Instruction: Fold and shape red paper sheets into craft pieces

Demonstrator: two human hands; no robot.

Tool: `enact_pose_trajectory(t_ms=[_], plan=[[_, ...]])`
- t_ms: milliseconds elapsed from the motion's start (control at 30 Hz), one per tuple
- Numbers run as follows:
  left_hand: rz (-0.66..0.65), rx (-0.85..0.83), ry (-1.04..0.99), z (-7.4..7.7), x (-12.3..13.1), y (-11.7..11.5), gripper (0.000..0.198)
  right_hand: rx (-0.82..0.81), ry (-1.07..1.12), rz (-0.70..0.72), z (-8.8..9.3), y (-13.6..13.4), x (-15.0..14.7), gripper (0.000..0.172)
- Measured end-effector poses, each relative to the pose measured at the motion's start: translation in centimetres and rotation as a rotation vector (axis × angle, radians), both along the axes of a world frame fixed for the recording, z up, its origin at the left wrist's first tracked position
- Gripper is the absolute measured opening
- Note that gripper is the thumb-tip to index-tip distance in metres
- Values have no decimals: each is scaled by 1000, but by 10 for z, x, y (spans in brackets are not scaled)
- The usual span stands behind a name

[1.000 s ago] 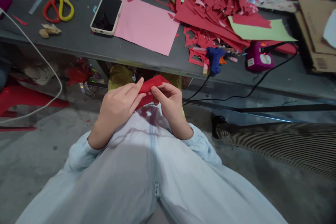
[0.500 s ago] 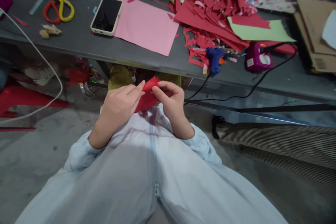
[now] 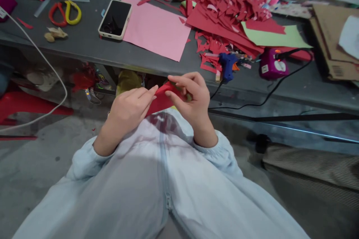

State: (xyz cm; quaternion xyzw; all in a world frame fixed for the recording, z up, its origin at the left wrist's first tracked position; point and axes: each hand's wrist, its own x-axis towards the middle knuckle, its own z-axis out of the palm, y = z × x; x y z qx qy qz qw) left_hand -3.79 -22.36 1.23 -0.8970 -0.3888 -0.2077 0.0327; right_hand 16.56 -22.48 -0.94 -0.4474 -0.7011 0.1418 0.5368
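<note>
A folded piece of red paper (image 3: 161, 101) is held in front of my lap, just below the table edge. My left hand (image 3: 130, 108) grips its left side, with the fingers laid over it and pressed together. At the paper's upper right, my right hand (image 3: 192, 99) has its thumb on the near face and its index fingertip at the top corner. The other right fingers are curled, and part of the paper is hidden behind them.
On the dark table (image 3: 84, 50) lie a phone (image 3: 115, 19), pink paper (image 3: 159, 30), pliers (image 3: 64, 9) and red paper cuttings (image 3: 224, 0). A blue glue gun (image 3: 227, 66) rests near the edge beside a purple power socket (image 3: 273, 65). Another person's striped trouser leg (image 3: 311, 168) is at right.
My right hand has shifted up and right, its thumb and index finger spreading wider at the paper's corner. My left hand stays almost in place. The striped leg has moved right and down.
</note>
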Motion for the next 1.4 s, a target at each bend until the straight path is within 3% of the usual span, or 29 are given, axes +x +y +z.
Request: enact_pose_trajectory(t_ms=[133, 333, 667, 833, 1133, 1400], plan=[[-23, 2, 37, 9, -1, 5, 37, 129, -278, -14, 21, 6, 9, 16], [-45, 37, -28, 28, 1, 9, 32, 263, -296, -21, 39, 12, 11, 2], [-160, 72, -119, 45, 4, 4, 27, 273, -359, 123, 60, -5, 10, 11], [-179, 14, -157, 52, 3, 1, 29, 308, -351, 162, 67, -8, 15, 15], [-188, -136, -146, 53, -8, 11, 33, 197, -326, 22, 72, -11, 35, 11], [-297, -144, -91, 41, -12, -6, 28, -9, -250, 48, 88, -44, 74, 12]])
